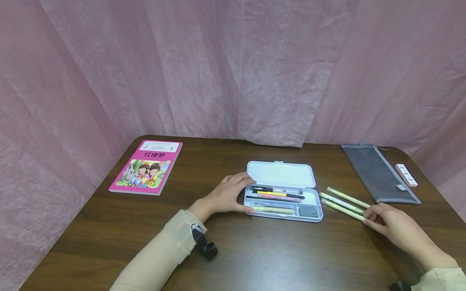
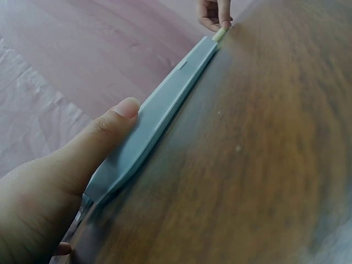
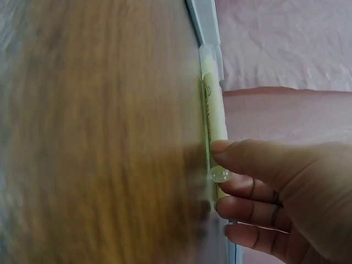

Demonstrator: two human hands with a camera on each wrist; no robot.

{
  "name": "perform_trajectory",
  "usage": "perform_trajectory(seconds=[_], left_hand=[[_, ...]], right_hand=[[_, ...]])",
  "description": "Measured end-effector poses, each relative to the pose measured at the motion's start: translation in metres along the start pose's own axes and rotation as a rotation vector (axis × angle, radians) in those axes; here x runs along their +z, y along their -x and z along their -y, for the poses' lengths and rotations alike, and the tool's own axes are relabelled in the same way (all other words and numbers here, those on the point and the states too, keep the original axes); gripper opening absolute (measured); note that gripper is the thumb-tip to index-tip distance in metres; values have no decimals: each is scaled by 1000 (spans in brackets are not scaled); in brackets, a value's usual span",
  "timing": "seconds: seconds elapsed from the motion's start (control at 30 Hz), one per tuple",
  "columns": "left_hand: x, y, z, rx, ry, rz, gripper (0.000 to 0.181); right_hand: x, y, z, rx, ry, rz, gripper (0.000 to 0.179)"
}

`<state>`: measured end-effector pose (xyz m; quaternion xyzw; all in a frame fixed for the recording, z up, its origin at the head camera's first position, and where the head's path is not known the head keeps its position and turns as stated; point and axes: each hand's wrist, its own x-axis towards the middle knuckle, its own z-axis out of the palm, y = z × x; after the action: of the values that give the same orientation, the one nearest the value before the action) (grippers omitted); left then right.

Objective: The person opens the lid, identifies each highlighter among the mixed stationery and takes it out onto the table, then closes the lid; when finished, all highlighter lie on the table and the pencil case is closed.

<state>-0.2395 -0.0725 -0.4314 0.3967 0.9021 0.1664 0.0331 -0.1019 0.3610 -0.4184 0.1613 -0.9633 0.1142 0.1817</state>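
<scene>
A pale blue pencil case lies open on the table, its lid folded back. My left hand grips its left end, with the thumb at the near corner and the fingers at the far side. Inside are several pens, a yellow-green stick-shaped item and a dark grey block. Just right of the case, three light green pens lie side by side. My right hand pinches their right ends between thumb and fingers; the right wrist view shows the thumb on the nearest pen.
A pink book lies at the table's left. On the right are a grey mesh zip pouch and a small white box. A pink curtain hangs behind the brown table.
</scene>
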Motion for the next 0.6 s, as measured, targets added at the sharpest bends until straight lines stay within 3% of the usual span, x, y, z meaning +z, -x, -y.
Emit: perform_trajectory(seconds=[0.6], left_hand=[[1, 0, 1, 4, 2, -2, 88]], right_hand=[[-2, 1, 2, 33, 6, 25, 31]])
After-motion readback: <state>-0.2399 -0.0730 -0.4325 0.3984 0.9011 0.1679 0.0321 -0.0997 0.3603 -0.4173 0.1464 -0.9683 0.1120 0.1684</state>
